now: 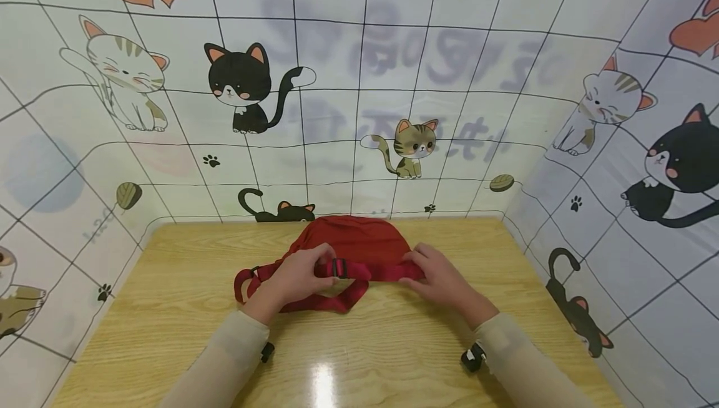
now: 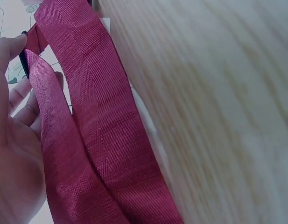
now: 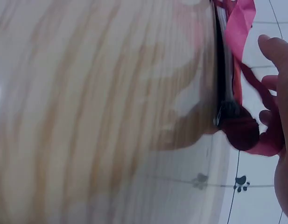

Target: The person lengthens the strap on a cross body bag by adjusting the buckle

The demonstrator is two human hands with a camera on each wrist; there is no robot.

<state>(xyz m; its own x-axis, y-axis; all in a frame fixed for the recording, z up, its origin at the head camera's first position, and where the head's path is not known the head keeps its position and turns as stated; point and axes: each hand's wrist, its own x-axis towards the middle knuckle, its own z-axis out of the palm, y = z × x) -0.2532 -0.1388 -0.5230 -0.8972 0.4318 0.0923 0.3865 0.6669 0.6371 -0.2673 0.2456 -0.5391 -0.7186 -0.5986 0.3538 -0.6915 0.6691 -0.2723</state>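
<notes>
A red waist bag (image 1: 356,239) lies at the back of the table, its crimson webbing strap (image 1: 382,272) stretched along the front. My left hand (image 1: 294,278) pinches the strap beside a black slider buckle (image 1: 339,268); the left wrist view shows thumb and fingers at the buckle's dark edge (image 2: 24,63). At the bag's right end my right hand (image 1: 440,280) holds the strap, which runs among its curled fingers in the right wrist view. A loose loop of strap (image 1: 331,303) hangs below the left hand. Much of the bag's front is hidden behind strap and hands.
The wooden table (image 1: 359,358) meets a white wall covering (image 1: 337,165) with printed cats along its back edge, and similar covering rises at both sides. Each sleeved wrist has a small black device (image 1: 473,358) below it.
</notes>
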